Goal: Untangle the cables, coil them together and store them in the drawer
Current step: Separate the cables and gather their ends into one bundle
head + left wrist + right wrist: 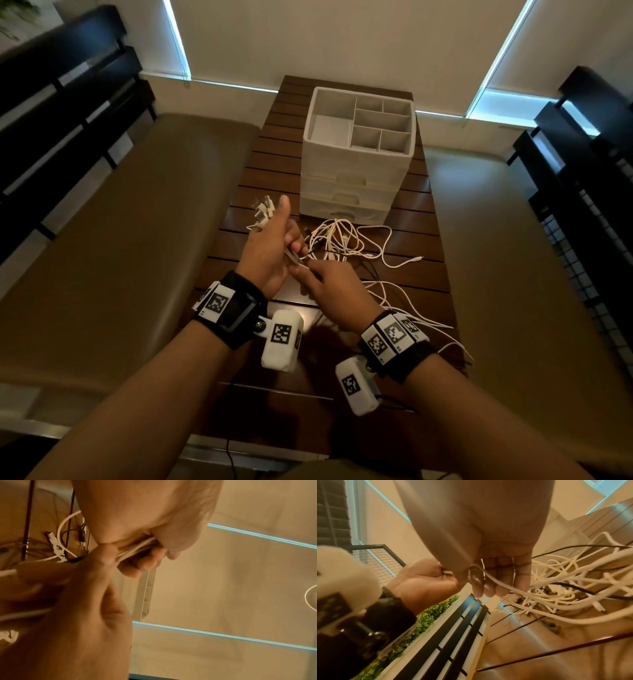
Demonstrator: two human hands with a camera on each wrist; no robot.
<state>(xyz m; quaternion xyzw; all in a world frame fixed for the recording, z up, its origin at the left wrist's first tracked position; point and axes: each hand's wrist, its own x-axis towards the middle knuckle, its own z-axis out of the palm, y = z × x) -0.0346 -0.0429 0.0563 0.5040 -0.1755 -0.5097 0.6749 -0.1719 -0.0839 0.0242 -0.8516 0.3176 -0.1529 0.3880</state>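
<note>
The room is dim and warm-toned. Cold blue-white daylight leaks only as thin strips along the edges of the drawn window blinds [342,41], behind the white drawer unit [356,150]. The slatted wooden table [424,274] shows soft sheen in front of that unit, and the forearms cast dark shadows on the near slats. The head view bends strongly at its edges, and its corners fall into near black. Both wrist views carry an orange cast. In the left wrist view the right hand [72,615] is a close, smeared blur. In the right wrist view the white cables [565,588] streak with motion blur.
</note>
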